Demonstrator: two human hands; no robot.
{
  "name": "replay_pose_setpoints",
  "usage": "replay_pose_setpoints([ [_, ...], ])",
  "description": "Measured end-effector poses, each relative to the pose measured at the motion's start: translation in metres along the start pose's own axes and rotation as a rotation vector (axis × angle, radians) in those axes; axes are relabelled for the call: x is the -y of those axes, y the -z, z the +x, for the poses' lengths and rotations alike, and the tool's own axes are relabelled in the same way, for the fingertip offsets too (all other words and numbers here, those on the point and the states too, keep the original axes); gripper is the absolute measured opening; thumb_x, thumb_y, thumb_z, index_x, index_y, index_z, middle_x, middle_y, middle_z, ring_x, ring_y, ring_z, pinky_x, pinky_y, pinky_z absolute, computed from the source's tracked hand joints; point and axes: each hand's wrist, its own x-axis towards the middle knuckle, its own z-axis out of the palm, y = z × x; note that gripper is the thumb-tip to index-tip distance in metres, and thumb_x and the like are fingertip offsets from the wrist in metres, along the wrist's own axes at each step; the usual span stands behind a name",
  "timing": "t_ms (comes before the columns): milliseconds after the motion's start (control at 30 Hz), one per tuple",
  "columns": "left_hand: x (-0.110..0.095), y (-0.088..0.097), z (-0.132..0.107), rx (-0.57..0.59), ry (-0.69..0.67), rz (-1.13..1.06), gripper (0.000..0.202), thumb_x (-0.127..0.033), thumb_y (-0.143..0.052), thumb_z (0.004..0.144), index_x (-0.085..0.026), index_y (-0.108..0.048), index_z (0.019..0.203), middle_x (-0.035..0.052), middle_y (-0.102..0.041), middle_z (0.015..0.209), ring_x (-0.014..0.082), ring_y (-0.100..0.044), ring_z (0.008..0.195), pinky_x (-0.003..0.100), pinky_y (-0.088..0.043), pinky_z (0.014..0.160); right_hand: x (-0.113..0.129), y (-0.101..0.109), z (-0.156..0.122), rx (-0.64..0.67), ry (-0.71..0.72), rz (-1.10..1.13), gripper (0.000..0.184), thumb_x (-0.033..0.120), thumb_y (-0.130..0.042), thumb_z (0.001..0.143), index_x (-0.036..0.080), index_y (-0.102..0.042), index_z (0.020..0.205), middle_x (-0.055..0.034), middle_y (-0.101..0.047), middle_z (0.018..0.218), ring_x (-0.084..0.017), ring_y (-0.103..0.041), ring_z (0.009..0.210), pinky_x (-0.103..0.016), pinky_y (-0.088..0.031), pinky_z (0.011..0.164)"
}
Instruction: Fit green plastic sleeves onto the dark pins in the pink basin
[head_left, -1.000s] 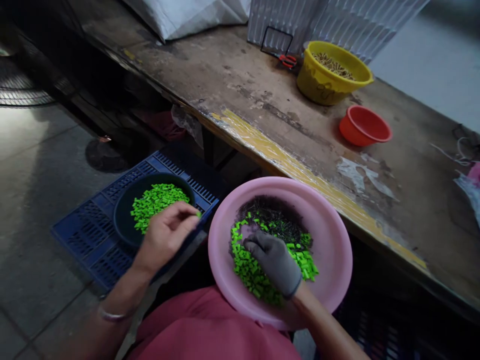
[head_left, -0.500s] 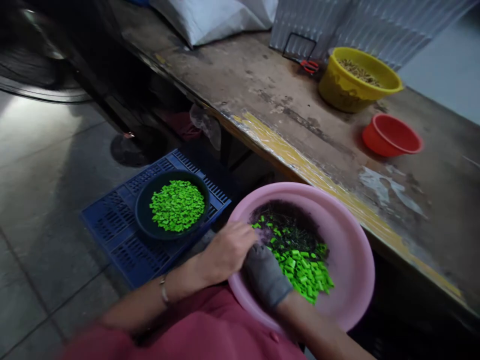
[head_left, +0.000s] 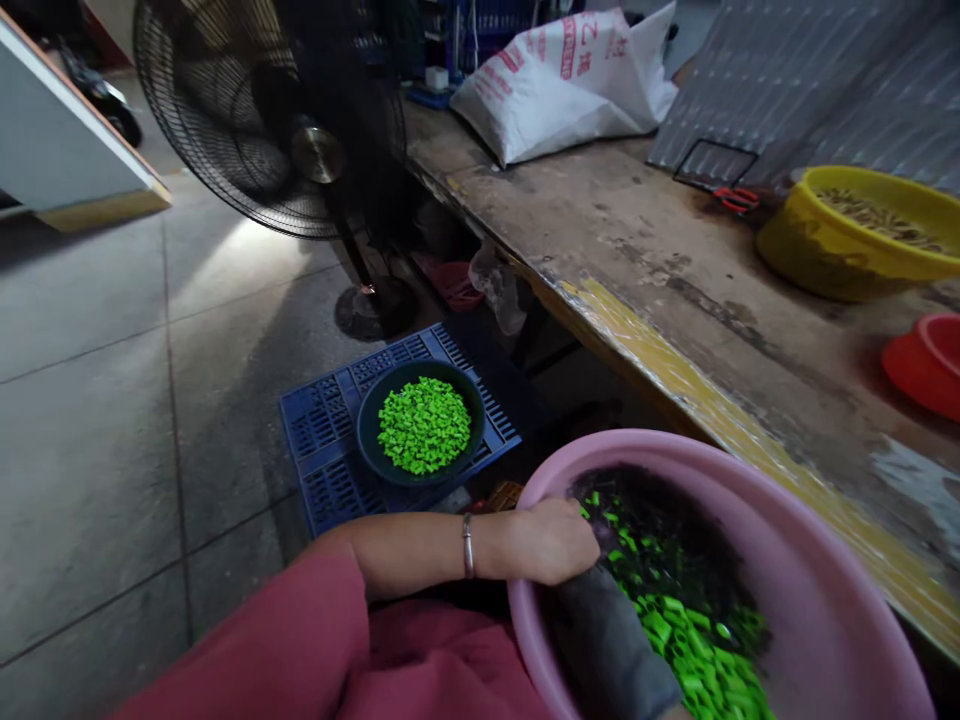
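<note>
My left hand, bare with a bracelet at the wrist, is closed at the near left rim of a pink basin. What its fingers hold, if anything, is hidden. My right hand wears a dark grey glove and reaches into the basin, its fingers hidden close to my left hand. Inside the basin lie bright green short tube pieces beside a dark heap of thin, small pieces, too dim to name. Some green pieces are scattered over that heap.
A dark round bowl of small green pieces stands on a blue plastic crate. On the worn table are a white sack, red-handled scissors, a yellow tub and a red bowl. A standing fan is behind.
The view has swung left, so the basin and table sit further right and lower, and more of the fan and floor shows. My hands stay together at the basin's near left side.
</note>
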Motion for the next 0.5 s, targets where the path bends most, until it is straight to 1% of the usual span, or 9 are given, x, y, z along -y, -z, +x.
replay_pose_setpoints([
  [67,0.002,-0.002,0.001,0.009,0.001,-0.004,0.018,-0.009,-0.059,0.074,-0.017,-0.063,0.059,0.0063,-0.065,0.058,0.0157,-0.054,0.051,0.030,-0.041,0.051,-0.008,0.001,-0.003,0.031,-0.020,0.000,0.019,0.034,-0.054,0.093,0.026,-0.062,0.108,-0.0066,-0.060,0.118,-0.018,-0.060,0.099,-0.034,-0.052,0.084],
  [133,0.004,-0.003,0.001,0.015,-0.003,-0.007,0.017,-0.009,-0.059,0.074,-0.017,-0.064,0.060,0.0062,-0.066,0.059,0.0160,-0.055,0.052,0.029,-0.041,0.049,-0.013,0.004,-0.006,0.059,-0.043,0.010,0.014,0.028,-0.057,0.089,0.028,-0.068,0.097,-0.0077,-0.067,0.106,-0.021,-0.064,0.092,-0.035,-0.053,0.081],
  [200,0.006,-0.005,0.002,0.019,-0.021,-0.012,0.014,-0.009,-0.060,0.074,-0.017,-0.065,0.062,0.0061,-0.067,0.061,0.0165,-0.057,0.054,0.029,-0.041,0.050,-0.015,0.009,-0.010,0.084,-0.060,0.027,0.020,0.020,-0.055,0.083,0.029,-0.072,0.087,-0.0082,-0.072,0.093,-0.025,-0.067,0.083,-0.037,-0.054,0.077],
  [233,0.007,-0.005,0.002,0.021,-0.029,-0.013,0.014,-0.010,-0.060,0.073,-0.017,-0.065,0.062,0.0058,-0.067,0.061,0.0166,-0.057,0.054,0.029,-0.041,0.049,-0.014,0.013,-0.012,0.098,-0.071,0.046,0.024,0.018,-0.053,0.080,0.028,-0.073,0.086,-0.0077,-0.073,0.090,-0.026,-0.068,0.081,-0.037,-0.054,0.077],
  [300,0.008,-0.005,0.001,0.023,-0.043,-0.016,0.013,-0.011,-0.061,0.074,-0.017,-0.065,0.063,0.0053,-0.067,0.060,0.0166,-0.058,0.056,0.029,-0.040,0.049,-0.012,0.022,-0.015,0.129,-0.098,0.104,0.030,0.018,-0.048,0.076,0.027,-0.074,0.088,-0.0064,-0.074,0.091,-0.025,-0.069,0.081,-0.036,-0.054,0.079],
  [367,0.007,-0.004,-0.001,0.018,-0.055,-0.016,0.014,-0.010,-0.060,0.074,-0.017,-0.064,0.063,0.0049,-0.067,0.061,0.0159,-0.058,0.057,0.028,-0.041,0.049,-0.011,0.031,-0.017,0.157,-0.122,0.181,0.032,0.020,-0.045,0.075,0.026,-0.074,0.088,-0.0059,-0.074,0.093,-0.024,-0.068,0.084,-0.036,-0.053,0.082],
  [433,0.007,-0.003,-0.002,0.008,-0.063,-0.014,0.015,-0.011,-0.059,0.075,-0.017,-0.064,0.062,0.0048,-0.067,0.062,0.0153,-0.059,0.058,0.027,-0.042,0.050,-0.012,0.038,-0.018,0.170,-0.135,0.253,0.031,0.025,-0.046,0.075,0.026,-0.074,0.087,-0.0057,-0.074,0.096,-0.024,-0.068,0.086,-0.037,-0.052,0.085],
  [500,0.005,-0.002,-0.003,0.000,-0.069,-0.005,0.015,-0.011,-0.059,0.075,-0.017,-0.063,0.061,0.0048,-0.066,0.060,0.0155,-0.058,0.058,0.027,-0.043,0.052,-0.016,0.042,-0.019,0.149,-0.142,0.307,0.029,0.030,-0.049,0.075,0.026,-0.074,0.090,-0.0060,-0.073,0.101,-0.024,-0.068,0.092,-0.038,-0.051,0.089],
])
